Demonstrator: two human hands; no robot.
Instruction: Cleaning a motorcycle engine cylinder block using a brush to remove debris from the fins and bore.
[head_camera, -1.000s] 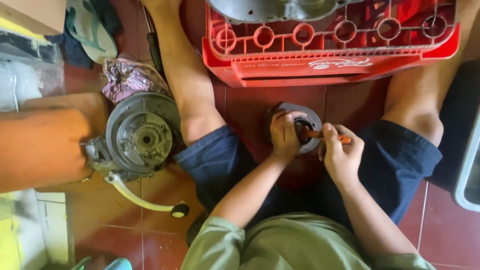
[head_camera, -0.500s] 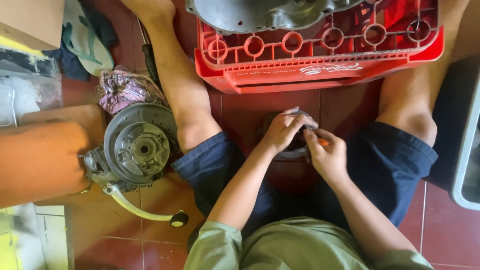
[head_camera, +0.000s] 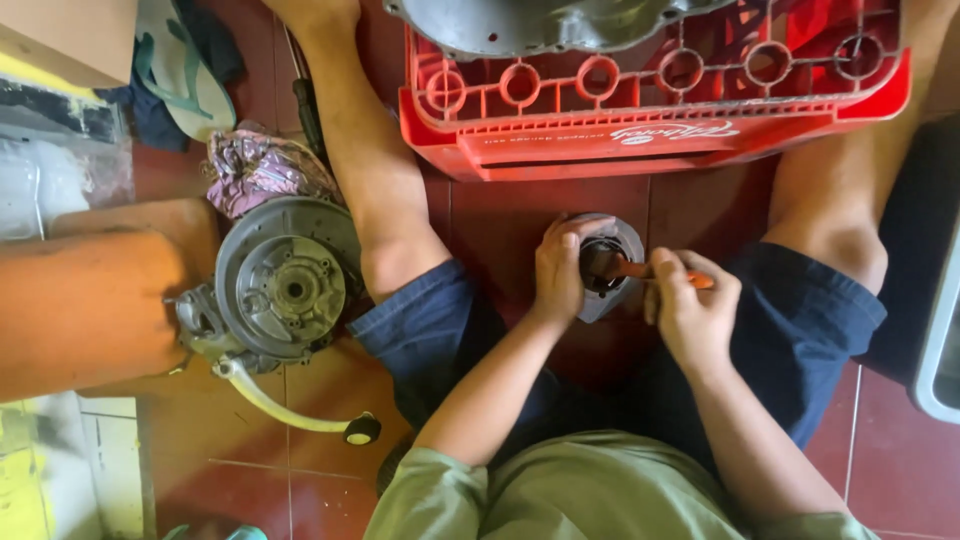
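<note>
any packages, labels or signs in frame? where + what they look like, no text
Red plastic crate: top centre, on the floor beyond the hands; white script label on its near wall.
Cardboard box: top left corner; plain brown, one corner showing.
Clear plastic bag: left edge, below the box; crumpled.
No screens visible.

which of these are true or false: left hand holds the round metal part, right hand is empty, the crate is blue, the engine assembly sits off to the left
1. The left hand holds the round metal part: true.
2. The right hand is empty: false, it has an orange-handled tool in its grip, tip inside the part.
3. The crate is blue: false, it is red.
4. The engine assembly sits on the floor to the left of the person's leg: true.
</note>
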